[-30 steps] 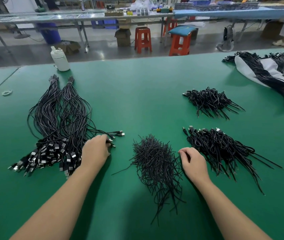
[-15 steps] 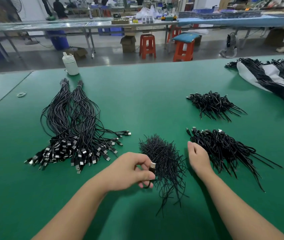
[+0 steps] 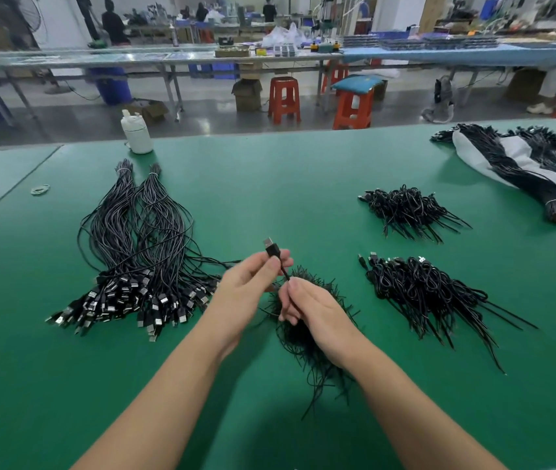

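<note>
In the head view, at the centre of the frame, the left hand point(image 3: 249, 286) grips a single USB cable point(image 3: 271, 247) just below its plug, which points up and away. The right hand point(image 3: 314, 307) pinches the same cable a little lower, fingers curled round it. Both hover over a pile of black twist ties point(image 3: 307, 340) on the green table point(image 3: 270, 184). Uncoiled cables point(image 3: 141, 252) lie at centre left; tied coils point(image 3: 419, 290) lie at right. The step looks like the start of coiling one cable. The next move likely calls for looping its length evenly, then taking one tie without snagging others.
</note>
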`<action>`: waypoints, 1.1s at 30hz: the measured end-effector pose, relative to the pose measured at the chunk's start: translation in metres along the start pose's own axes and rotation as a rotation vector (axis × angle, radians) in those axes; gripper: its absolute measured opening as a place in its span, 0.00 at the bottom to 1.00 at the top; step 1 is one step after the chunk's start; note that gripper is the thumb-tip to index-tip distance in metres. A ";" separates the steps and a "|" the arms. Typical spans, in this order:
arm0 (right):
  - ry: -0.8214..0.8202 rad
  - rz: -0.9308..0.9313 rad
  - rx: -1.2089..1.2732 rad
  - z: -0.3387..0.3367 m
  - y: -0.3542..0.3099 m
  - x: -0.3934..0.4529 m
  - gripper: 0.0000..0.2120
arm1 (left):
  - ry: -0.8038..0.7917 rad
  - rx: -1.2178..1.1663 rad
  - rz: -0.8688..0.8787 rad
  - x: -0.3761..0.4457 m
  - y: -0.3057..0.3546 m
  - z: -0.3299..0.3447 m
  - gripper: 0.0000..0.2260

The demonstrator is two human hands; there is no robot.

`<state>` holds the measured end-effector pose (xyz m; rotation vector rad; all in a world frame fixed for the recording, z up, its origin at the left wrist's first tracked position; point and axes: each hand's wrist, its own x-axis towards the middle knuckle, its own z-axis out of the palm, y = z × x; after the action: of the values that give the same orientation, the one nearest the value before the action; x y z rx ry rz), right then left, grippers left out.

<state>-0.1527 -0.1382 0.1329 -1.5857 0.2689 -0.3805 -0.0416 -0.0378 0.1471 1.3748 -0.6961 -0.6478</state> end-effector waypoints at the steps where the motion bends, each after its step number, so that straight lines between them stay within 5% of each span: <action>1: 0.000 0.006 0.001 0.000 0.000 -0.001 0.18 | -0.090 0.018 -0.043 -0.003 -0.002 0.001 0.13; 4: -0.037 0.024 0.010 0.001 0.002 -0.003 0.18 | -0.243 0.118 -0.080 -0.008 -0.006 0.002 0.17; 18: -0.237 0.084 0.006 -0.001 0.016 -0.010 0.18 | -0.414 0.252 -0.126 -0.010 -0.003 -0.008 0.20; 20: -0.261 0.107 0.032 -0.001 0.019 -0.010 0.19 | -0.292 0.131 -0.028 -0.007 0.000 -0.007 0.20; 23: -0.252 0.158 0.120 0.001 0.027 -0.008 0.19 | -0.160 -0.408 0.065 -0.002 0.017 -0.013 0.19; 26: -0.229 0.218 0.357 0.000 0.030 -0.005 0.18 | -0.500 -0.667 -0.025 -0.009 0.035 -0.025 0.18; 29: -0.286 0.256 0.256 -0.004 0.028 0.000 0.19 | -0.771 -0.132 -0.247 -0.023 0.038 -0.032 0.20; 33: -0.398 0.294 0.045 -0.001 0.026 0.000 0.21 | -0.734 0.453 -0.556 -0.037 0.023 -0.032 0.19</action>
<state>-0.1517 -0.1409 0.1067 -1.5132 0.1797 0.1568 -0.0411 0.0128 0.1655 1.7764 -1.0924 -1.5545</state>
